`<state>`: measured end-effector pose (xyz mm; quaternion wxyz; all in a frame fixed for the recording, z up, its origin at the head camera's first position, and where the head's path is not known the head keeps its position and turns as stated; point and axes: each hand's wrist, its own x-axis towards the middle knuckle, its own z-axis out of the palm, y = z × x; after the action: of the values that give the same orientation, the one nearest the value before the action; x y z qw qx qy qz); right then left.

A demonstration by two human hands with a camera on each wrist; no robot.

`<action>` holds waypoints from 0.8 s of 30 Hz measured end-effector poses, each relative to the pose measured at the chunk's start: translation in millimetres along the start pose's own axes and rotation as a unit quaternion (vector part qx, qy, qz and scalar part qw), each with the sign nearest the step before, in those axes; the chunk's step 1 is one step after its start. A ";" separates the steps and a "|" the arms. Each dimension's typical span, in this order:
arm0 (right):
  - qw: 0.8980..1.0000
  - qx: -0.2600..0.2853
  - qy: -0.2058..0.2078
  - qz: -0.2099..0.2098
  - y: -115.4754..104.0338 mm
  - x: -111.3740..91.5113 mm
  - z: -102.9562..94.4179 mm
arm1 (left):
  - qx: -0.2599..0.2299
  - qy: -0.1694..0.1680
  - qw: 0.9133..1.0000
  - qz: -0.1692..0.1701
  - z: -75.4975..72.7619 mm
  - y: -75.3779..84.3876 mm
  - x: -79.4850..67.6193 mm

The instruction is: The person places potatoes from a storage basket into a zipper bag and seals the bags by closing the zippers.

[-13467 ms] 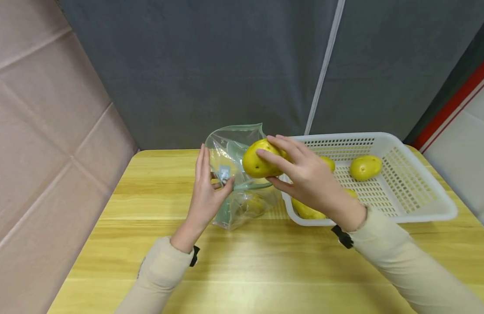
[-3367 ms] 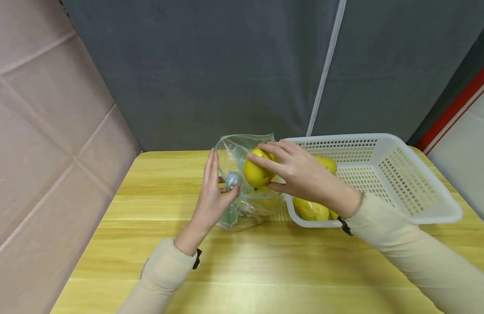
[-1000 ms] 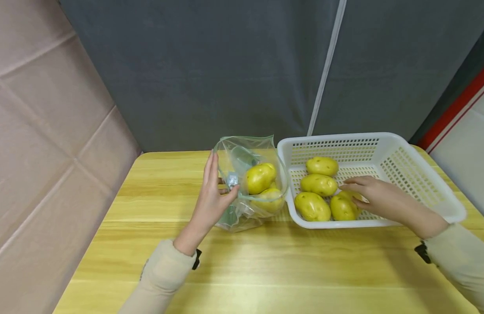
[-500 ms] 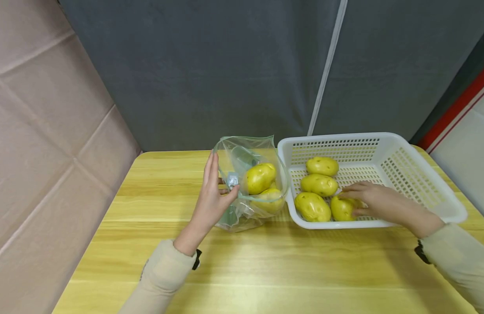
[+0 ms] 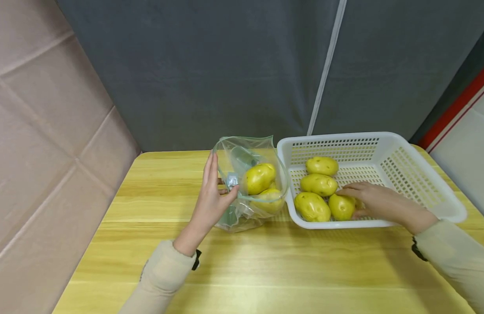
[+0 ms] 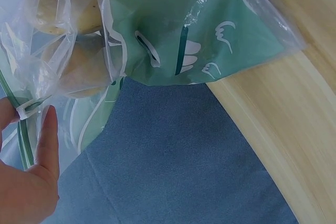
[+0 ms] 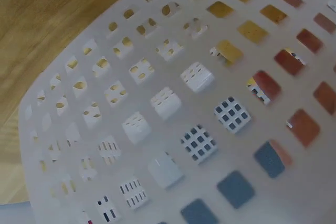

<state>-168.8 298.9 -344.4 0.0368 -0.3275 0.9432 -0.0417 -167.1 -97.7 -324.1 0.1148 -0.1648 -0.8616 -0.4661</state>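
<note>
In the head view my left hand [image 5: 210, 203] holds the left edge of a clear zip bag [image 5: 228, 216] with its mouth spread. Its thumb and fingers pinch the green seal strip by a white slider [image 6: 27, 109] in the left wrist view. Yellow potatoes [image 5: 260, 179] lie inside the bag. My right hand [image 5: 377, 204] reaches into the white basket, fingers over the top of a potato [image 5: 341, 207] and thumb low at its side; the hand covers part of it. Beside it lie three more potatoes [image 5: 318, 185], in a column along the basket's left end.
The white perforated basket [image 5: 389, 137] stands right of the bag on the wooden table [image 5: 242, 270]. Its slotted wall [image 7: 163, 90] fills the right wrist view, hiding the right hand's grip. A grey curtain [image 5: 210, 78] hangs behind the table.
My right hand has let go of a potato inside the bag and moved right into the basket. Over the last second its fingers have settled on another potato. My left hand stays at the bag's edge.
</note>
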 end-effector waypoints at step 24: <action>0.996 0.049 -0.015 0.077 14.7 -4.4 4.9 | 0.001 -0.005 1.000 -0.001 0.2 -1.5 -0.4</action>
<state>-173.9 312.9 -350.6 0.0695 -0.2519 0.9620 -0.0797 -167.3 -98.3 -325.6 0.1098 -0.1662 -0.8630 -0.4643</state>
